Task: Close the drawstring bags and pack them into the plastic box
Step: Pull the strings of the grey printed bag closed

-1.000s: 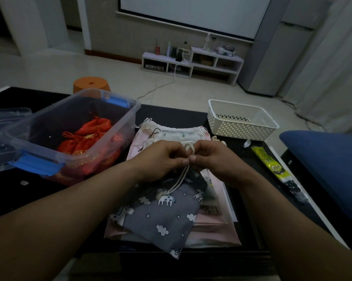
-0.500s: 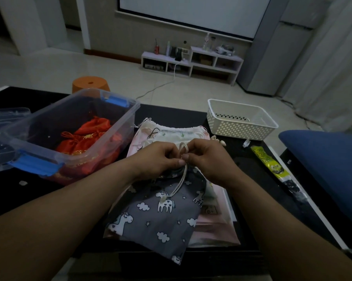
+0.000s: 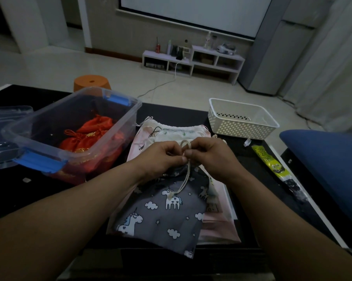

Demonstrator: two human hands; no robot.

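Above the pile of pale bags (image 3: 171,130) on the black table (image 3: 171,112), our left hand (image 3: 163,157) and right hand (image 3: 209,155) meet, each pinching the cream cord (image 3: 186,175) of the grey unicorn bag (image 3: 165,216), whose gathered mouth sits just under our fingers. We judge a knot is being tied, so we should draw the loop snug against the gathers, pulling evenly on both sides. The plastic box (image 3: 102,131) stands open to the left, red bags (image 3: 90,134) already inside.

Dim room: white projection screen (image 3: 191,13) on beige wall (image 3: 106,33); low white shelf unit (image 3: 192,62) below; pale glossy floor (image 3: 49,65); orange stool (image 3: 92,83); pale curtain (image 3: 337,67), right; blue seat (image 3: 329,163), right; black bench (image 3: 171,114).
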